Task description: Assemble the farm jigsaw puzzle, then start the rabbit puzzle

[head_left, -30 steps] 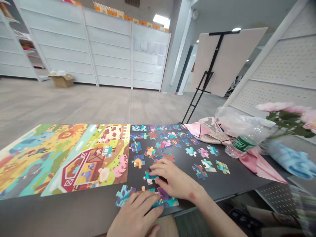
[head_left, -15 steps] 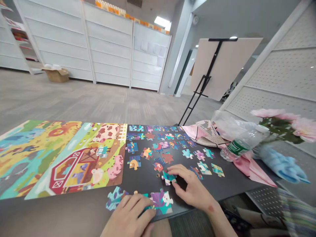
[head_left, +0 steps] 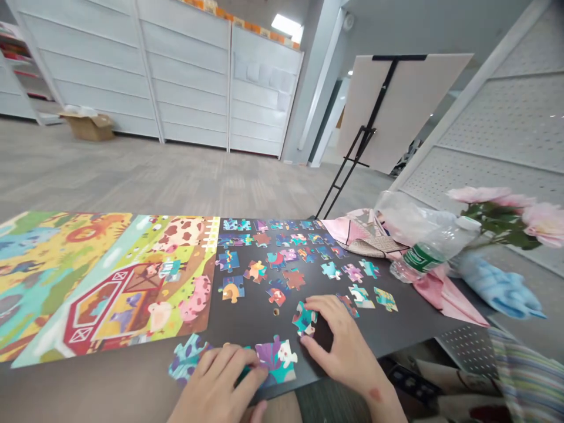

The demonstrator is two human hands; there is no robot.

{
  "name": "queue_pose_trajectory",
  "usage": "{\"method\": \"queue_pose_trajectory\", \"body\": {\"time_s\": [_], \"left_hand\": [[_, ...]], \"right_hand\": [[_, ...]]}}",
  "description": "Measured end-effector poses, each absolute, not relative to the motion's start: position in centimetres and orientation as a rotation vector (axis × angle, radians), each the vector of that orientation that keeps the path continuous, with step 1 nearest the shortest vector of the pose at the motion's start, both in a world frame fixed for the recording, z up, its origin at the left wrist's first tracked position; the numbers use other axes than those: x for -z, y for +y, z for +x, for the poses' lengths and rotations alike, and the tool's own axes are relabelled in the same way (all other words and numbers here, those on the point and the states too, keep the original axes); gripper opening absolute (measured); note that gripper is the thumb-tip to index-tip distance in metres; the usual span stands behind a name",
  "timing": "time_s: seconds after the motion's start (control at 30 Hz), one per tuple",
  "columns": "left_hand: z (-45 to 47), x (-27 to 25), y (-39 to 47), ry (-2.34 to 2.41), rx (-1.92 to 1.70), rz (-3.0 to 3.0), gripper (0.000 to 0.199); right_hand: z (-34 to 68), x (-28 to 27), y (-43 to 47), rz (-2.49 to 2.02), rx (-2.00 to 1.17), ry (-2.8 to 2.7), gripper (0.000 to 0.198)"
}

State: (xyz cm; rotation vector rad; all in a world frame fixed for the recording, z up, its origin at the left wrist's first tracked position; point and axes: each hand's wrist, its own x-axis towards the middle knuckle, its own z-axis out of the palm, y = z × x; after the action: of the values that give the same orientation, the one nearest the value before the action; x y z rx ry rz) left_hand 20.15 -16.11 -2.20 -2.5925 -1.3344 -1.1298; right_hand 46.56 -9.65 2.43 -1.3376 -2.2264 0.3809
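My right hand (head_left: 341, 335) pinches a teal jigsaw puzzle piece (head_left: 304, 318) between thumb and fingers, close above the black table. The piece is tilted. Near the table's front edge, my left hand (head_left: 224, 376) lies with its fingers over a row of puzzle pieces, hiding its middle. To the left of that hand shows a blue spotted piece (head_left: 187, 358); to its right is a purple and teal section with a white animal (head_left: 277, 359). Loose puzzle pieces (head_left: 293, 279) are spread in rows beyond my hands.
Colourful farm and animal picture sheets (head_left: 145, 282) cover the table's left side. At right are a pink patterned cloth (head_left: 352, 235), a plastic bottle with green label (head_left: 423, 255), pink flowers (head_left: 489, 202) and a blue cloth bundle (head_left: 502, 288). An easel (head_left: 370, 132) stands behind.
The piece in my right hand has turned and tipped more upright. My left hand stays over the row. The camera view has shifted slightly, moving most of the scene left.
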Motion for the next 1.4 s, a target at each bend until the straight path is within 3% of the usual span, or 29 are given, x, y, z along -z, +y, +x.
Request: {"method": "queue_pose_trajectory", "body": {"time_s": [0.17, 0.33, 0.5, 0.6, 0.7, 0.77, 1.17, 1.4], "left_hand": [[19.7, 1.6, -16.6, -1.216, 1.338, -2.558, 0.016], [19.3, 1.3, -17.2, -1.208, 1.505, -2.461, 0.033], [20.2, 0.7, -16.8, -1.267, 1.403, -2.519, 0.019], [20.5, 0.6, -16.6, -1.231, 1.367, -2.608, 0.014], [20.3, 0.8, -16.6, -1.152, 1.351, -2.661, 0.015], [20.2, 0.9, -16.6, -1.122, 1.346, -2.676, 0.016], [20.4, 1.3, -16.5, -1.179, 1.347, -2.666, 0.012], [20.3, 1.1, -16.2, -1.198, 1.342, -2.682, 0.009]], "right_hand": [[46.6, -2.1, -10.1, -1.318, -0.443, -2.233, 0.029], [47.2, -1.3, -9.9, -1.266, -0.451, -2.208, 0.032], [47.5, -0.8, -9.4, -1.222, -0.450, -2.032, 0.016], [45.9, -1.0, -9.1, -1.133, -0.682, -1.817, 0.008], [42.8, -1.6, -8.8, -1.058, -1.059, -1.734, 0.017], [40.8, -2.0, -8.4, -1.062, -1.145, -1.789, 0.020], [38.0, -2.7, -7.3, -1.068, -0.698, -2.268, 0.022], [40.6, -2.4, -8.0, -1.115, -0.553, -1.927, 0.019]]}}
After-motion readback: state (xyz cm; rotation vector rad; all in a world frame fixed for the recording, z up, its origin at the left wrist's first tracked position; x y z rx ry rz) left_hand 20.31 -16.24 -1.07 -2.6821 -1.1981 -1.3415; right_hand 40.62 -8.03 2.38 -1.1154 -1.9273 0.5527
